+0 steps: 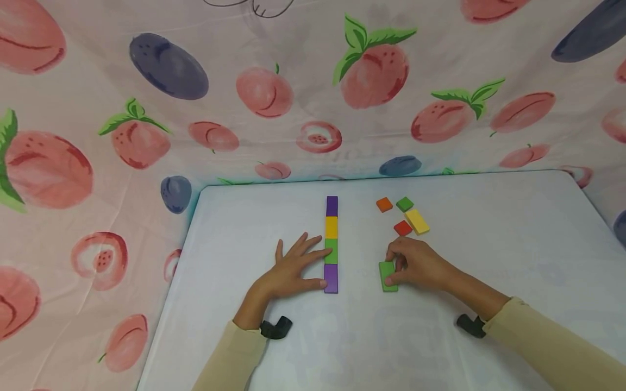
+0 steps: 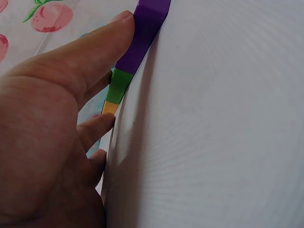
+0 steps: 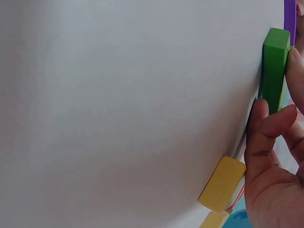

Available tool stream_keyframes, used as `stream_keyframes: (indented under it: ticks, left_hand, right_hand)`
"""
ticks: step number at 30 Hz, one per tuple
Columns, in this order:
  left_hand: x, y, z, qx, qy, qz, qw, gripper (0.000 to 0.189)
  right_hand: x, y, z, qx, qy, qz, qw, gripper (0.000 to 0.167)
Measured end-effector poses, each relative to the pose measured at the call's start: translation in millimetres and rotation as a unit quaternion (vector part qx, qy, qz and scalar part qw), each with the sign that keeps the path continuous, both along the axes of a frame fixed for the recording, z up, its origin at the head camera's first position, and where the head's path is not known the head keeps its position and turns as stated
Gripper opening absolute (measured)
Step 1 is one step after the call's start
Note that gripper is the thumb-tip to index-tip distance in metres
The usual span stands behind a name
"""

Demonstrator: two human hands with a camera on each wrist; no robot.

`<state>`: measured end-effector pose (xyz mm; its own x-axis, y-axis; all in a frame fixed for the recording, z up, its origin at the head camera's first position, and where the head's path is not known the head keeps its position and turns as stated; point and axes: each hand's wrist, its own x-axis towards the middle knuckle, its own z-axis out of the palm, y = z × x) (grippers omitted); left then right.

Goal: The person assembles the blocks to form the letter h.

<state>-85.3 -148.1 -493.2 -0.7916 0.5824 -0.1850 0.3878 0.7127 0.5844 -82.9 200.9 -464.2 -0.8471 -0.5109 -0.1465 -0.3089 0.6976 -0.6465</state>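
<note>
A straight row of blocks stands left of centre in the head view: a dark purple block [image 1: 332, 206] at the far end, then a yellow block [image 1: 331, 227], a green block [image 1: 331, 257] and a purple block [image 1: 332, 272] nearest. My left hand [image 1: 288, 273] lies along its left side with spread fingers; the thumb touches the purple block and the index fingertip reaches onto the green one. To the right, my right hand [image 1: 420, 265] pinches a separate green rectangular block [image 1: 386, 274] between thumb and fingers. That block [image 3: 274, 66] shows long and upright-edged in the right wrist view.
Beyond the right hand lie an orange block [image 1: 384, 205], a small green block [image 1: 405, 204], a red block [image 1: 403, 228] and a longer yellow block [image 1: 418, 221]. Everything rests on a white tabletop [image 1: 528, 244], with a fruit-print cloth [image 1: 283, 43] rising behind it.
</note>
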Motion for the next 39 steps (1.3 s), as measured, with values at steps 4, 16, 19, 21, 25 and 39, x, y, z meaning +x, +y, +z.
stream_keyframes:
  ticks: [4,16,19,21,25,39]
  left_hand:
    - [-0.1,0.2,-0.1,0.001,0.001,0.000,1.0000,0.073]
    - [0.2,0.1,0.7,-0.002,-0.001,0.001,1.0000,0.073]
    - [-0.1,0.3,0.3,-0.005,0.000,0.002,1.0000,0.074]
    - [-0.3,0.5,0.5,-0.006,0.000,0.002,1.0000,0.074]
    - [0.1,0.5,1.6,-0.005,0.000,0.002,1.0000,0.073]
    - [0.4,0.6,2.2,-0.004,0.000,0.003,1.0000,0.074]
  right_hand:
    - [-0.8,0.7,-1.0,0.005,-0.003,-0.002,1.0000,0.039]
    - [-1.9,-0.6,1.6,0.021,-0.020,-0.010,0.9995,0.040]
    - [-2.2,-0.6,2.0,0.025,-0.018,-0.008,0.9995,0.044]
    - [-2.5,-0.1,2.0,0.025,-0.021,-0.005,0.9995,0.047]
    - [-1.6,1.6,3.2,0.031,-0.037,0.001,0.9988,0.054]
    - [1.8,0.5,1.8,0.042,-0.039,0.012,0.9983,0.060]
